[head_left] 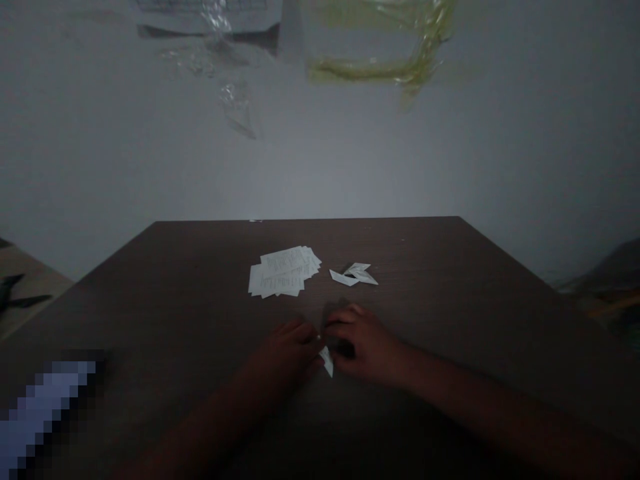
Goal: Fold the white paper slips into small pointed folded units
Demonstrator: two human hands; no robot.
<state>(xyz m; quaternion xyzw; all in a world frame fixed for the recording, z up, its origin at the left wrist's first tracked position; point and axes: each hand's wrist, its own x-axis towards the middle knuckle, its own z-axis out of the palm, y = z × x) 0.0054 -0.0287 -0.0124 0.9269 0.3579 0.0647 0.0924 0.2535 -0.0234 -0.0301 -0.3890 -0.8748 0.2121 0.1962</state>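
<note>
Dark wood-grain tabletop (pixel 425 267) meets a grey wall (pixel 320 153) hung with clear plastic sheeting (pixel 375 47). From the head view, the left hand (pixel 285 353) and right hand (pixel 360 340) curl closed, pinching a small folded paper piece (pixel 327 361) between them. Farther ahead lie a loose pile of printed paper slips (pixel 283 272) and, just beside it, a few folded paper scraps (pixel 354 274).

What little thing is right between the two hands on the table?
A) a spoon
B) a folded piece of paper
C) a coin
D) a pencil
B: a small white folded paper sits right between the left hand and the right hand.
</note>
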